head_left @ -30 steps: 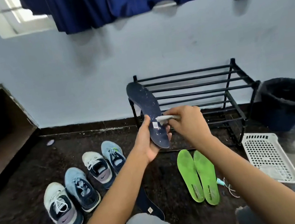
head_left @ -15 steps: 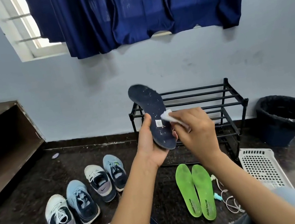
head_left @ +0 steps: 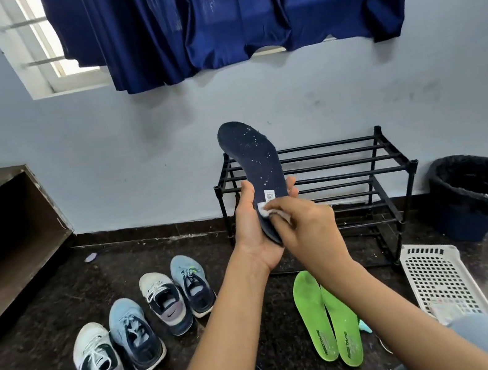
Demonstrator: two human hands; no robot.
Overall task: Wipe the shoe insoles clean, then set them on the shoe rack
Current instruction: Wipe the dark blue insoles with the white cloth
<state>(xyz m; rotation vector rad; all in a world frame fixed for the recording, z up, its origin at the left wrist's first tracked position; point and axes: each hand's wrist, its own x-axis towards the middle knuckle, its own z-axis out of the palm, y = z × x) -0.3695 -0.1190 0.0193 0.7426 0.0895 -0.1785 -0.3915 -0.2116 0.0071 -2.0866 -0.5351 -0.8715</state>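
Navy insole [head_left: 256, 163] stands upright at frame centre, left hand [head_left: 252, 232] gripping its heel to steady it while right hand [head_left: 307, 226] pinches a white wipe [head_left: 264, 207] against it.

A white-flecked navy foam insole [head_left: 256, 163], a white cloth wipe [head_left: 262, 207], two lime-green foam insoles [head_left: 313, 316], a black metal shoe rack [head_left: 327, 144], deep-blue fabric curtains [head_left: 222, 15].

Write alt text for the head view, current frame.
A person's left hand holds a speckled dark blue insole upright while the right hand presses a white wipe near its heel end, in front of a black shoe rack. On the dark floor are two green insoles, four sneakers, a white basket and a dark bin.
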